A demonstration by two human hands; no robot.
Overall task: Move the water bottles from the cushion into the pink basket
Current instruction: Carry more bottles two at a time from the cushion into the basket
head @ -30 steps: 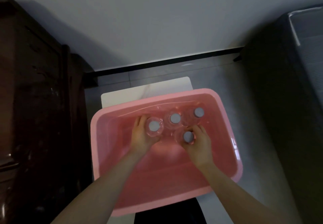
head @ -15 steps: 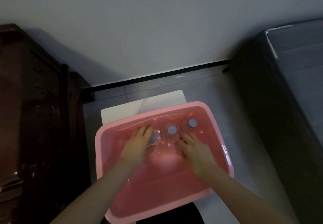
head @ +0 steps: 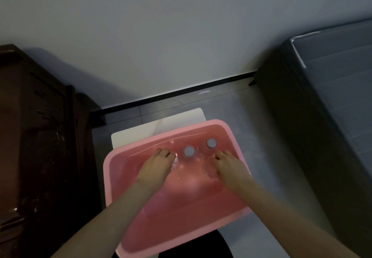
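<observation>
Between the forearms, the near half of the pink basket lay bare and open from above. The far end was crowded: two capped bottles stood between the left hand and right hand. A dark cabinet hemmed in the left side, while on the right open floor ran to the bed.

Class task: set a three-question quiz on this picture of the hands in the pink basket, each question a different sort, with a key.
1. True or false: the left hand and right hand are both inside the basket.
2. How many grey caps show uncovered?
3. The basket rests on: A) a white top; B) a green rug; C) a cardboard box.
Key: 1 true; 2 two; 3 A.
</observation>
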